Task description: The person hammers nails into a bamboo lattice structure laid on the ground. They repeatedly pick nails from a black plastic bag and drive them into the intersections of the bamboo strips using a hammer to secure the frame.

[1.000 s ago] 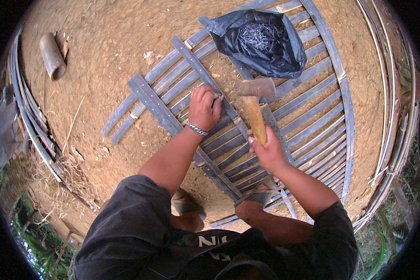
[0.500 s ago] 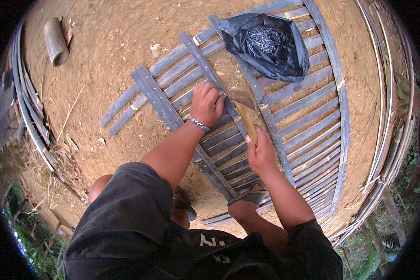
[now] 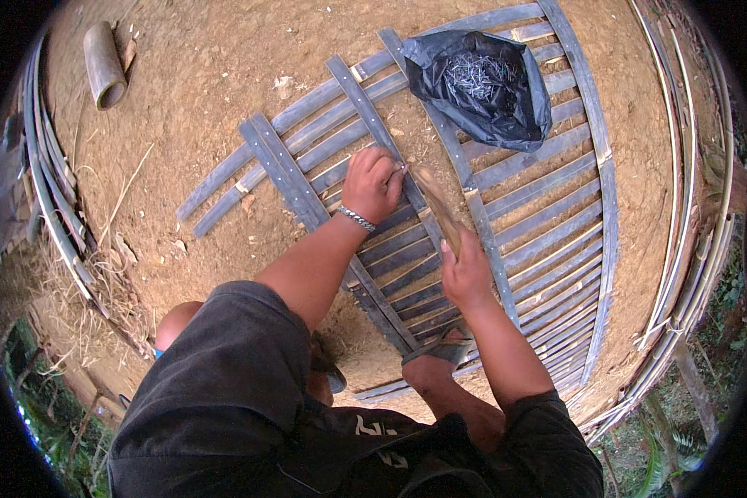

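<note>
My left hand [image 3: 372, 184], with a chain bracelet at its wrist, is closed in a pinch on a small nail [image 3: 404, 167] at a dark crosspiece [image 3: 365, 109] of a slatted panel. My right hand [image 3: 466, 272] wraps round the lower end of a wooden-handled tool [image 3: 446, 217]. The tool's far end lies close beside the pinched nail; it is smeared by motion, so its kind does not show. The panel's long split slats [image 3: 548, 197] run under several crosspieces dotted with nail heads. A black plastic bag [image 3: 519, 108] holding a heap of loose nails [image 3: 480, 75] rests on its far part.
On the bare soil at far left lies a hollow bamboo piece [image 3: 104, 66]. Bundled long strips [image 3: 50, 174] curve along the left edge, and bamboo poles [image 3: 689, 299] along the right. My sandalled foot [image 3: 441, 353] is on the panel's near part.
The tool's far end has shifted and turned beside the nail, its broad brown shape now narrower. My left hand keeps its pinch at the same crosspiece. The whole view has shifted slightly.
</note>
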Tool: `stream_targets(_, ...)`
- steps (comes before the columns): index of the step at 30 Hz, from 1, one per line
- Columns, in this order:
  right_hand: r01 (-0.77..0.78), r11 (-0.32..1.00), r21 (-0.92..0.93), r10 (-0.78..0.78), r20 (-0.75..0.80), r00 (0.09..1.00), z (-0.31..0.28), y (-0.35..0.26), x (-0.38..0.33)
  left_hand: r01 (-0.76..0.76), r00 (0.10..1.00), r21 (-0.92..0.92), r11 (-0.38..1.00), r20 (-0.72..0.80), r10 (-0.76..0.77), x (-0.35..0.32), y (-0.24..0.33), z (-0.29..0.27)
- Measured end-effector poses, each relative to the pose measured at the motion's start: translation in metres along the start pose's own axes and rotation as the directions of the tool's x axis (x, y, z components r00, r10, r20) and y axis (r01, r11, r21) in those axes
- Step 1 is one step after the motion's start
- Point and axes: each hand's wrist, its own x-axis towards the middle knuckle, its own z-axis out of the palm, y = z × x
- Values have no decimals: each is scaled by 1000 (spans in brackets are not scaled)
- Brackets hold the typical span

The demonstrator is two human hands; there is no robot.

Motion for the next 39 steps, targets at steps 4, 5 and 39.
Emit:
stream_targets(4, -8, 997, -77, 11, 31, 999, -1, 1, 5, -5, 1000, -5, 1000, -4, 5, 0, 0, -1)
stream_targets(5, 11, 998, -65, -10, 10, 1000, -1, 0, 2, -2, 1000, -10, 1000, 1, 2, -1, 1, -2)
stream_targets(39, 14, 997, -82, -15, -12, 1000, 4, 15, 11, 15, 1000, 21, 1000, 24, -16, 0, -3, -2)
